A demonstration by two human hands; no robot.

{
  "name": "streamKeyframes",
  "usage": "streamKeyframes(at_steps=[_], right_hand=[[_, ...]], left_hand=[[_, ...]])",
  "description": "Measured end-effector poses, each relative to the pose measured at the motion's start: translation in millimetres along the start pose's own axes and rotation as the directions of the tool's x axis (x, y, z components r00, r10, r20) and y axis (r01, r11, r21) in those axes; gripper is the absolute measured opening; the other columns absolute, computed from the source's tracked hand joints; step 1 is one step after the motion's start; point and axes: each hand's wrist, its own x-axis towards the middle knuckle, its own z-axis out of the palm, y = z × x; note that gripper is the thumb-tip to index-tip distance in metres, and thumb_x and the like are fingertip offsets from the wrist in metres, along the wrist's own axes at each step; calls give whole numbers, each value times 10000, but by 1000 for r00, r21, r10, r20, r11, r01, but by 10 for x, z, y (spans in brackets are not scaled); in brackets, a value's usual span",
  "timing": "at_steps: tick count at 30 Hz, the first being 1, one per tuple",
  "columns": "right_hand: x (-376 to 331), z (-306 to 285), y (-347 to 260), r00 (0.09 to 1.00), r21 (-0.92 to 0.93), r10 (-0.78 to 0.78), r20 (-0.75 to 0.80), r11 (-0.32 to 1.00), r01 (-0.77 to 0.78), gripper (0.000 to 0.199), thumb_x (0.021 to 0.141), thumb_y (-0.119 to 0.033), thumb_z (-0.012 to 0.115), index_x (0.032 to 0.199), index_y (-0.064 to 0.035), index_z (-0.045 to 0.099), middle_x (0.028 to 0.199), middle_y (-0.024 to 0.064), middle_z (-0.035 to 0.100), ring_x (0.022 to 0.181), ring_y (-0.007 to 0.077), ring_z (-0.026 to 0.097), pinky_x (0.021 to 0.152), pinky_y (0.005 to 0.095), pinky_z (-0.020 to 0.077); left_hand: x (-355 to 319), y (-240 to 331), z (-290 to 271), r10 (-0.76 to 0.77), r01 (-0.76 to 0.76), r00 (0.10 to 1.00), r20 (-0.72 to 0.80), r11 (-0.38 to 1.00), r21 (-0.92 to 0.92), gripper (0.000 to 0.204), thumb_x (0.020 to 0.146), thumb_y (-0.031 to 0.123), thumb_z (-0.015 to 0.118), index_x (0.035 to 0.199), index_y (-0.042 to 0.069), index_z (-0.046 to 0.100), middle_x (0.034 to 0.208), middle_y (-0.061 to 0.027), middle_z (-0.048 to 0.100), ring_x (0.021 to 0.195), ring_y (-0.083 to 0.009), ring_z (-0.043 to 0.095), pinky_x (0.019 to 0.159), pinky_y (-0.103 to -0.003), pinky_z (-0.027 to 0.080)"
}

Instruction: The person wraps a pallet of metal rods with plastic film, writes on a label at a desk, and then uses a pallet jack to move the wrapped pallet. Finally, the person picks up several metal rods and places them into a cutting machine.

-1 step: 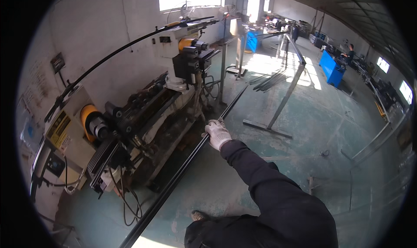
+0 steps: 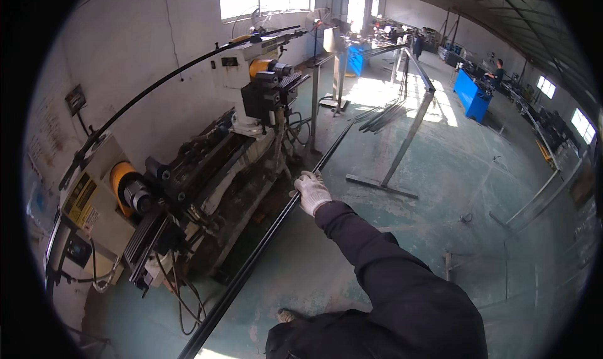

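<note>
My right hand (image 2: 312, 192), in a white work glove, is closed on a long black metal tube (image 2: 251, 268). The tube runs diagonally from the lower left floor area up toward the back of the hall, alongside a tube bending machine (image 2: 207, 170). My dark sleeve reaches up from the lower right to the tube. My left hand is out of sight.
The machine has a yellow motor (image 2: 122, 183), a control box (image 2: 85, 202) and loose cables at the left. A steel A-frame stand (image 2: 405, 139) is on the green floor to the right, with rods (image 2: 380, 117) behind it. Blue benches (image 2: 471, 92) and a person (image 2: 498, 71) are far back.
</note>
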Motion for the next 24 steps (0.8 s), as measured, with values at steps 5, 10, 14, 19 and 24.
streamKeyframes(at_steps=[5, 10, 14, 19, 24], right_hand=[[721, 117, -185, 962, 18, 29, -273, 1000, -25, 301, 934, -325, 957, 1089, -99, 831, 1371, 151, 795, 1553, 474, 594, 1295, 646, 457], [1458, 308, -314, 888, 201, 138, -438, 978, -53, 226, 931, -249, 950, 1036, -121, 796, 1327, 107, 791, 1537, 477, 614, 1223, 631, 509], [2242, 477, 384, 891, 125, 109, -441, 990, -59, 264, 955, -315, 920, 1079, -116, 798, 1348, 101, 793, 1567, 432, 597, 1204, 592, 535], [3242, 642, 1185, 914, 74, 143, -380, 989, -125, 199, 972, -263, 886, 1061, -115, 787, 1385, 102, 786, 1566, 445, 599, 1235, 560, 533], [4073, 824, 1712, 878, 123, 127, -461, 989, -79, 191, 965, -233, 880, 1081, -105, 798, 1412, 118, 778, 1583, 451, 587, 1259, 560, 530]], left_hand=[[961, -575, 70, 101, -137, 982, 158, 963, 233, 178, 1189, 133, 696, 1245, 112, 864, 1237, -68, 878, 1110, -242, 825, 1035, -354, 663], [1482, -1346, 869, -131, 119, 947, 292, 991, 61, 274, 1252, 172, 631, 1340, -4, 821, 1337, -118, 853, 1246, -250, 803, 1146, -362, 620], [1439, -1827, 1809, -316, 411, 878, 360, 883, -228, 385, 1250, 238, 663, 1460, -80, 720, 1495, -220, 760, 1452, -346, 691, 1341, -484, 506], [1541, -2508, 2999, -464, 514, 855, 231, 818, -260, 435, 1273, 261, 607, 1491, -108, 681, 1546, -245, 735, 1475, -380, 655, 1408, -550, 425], [1685, -3042, 3809, -467, 542, 834, 294, 791, -283, 424, 1258, 239, 626, 1503, -101, 695, 1571, -229, 740, 1475, -376, 657, 1394, -550, 425]])
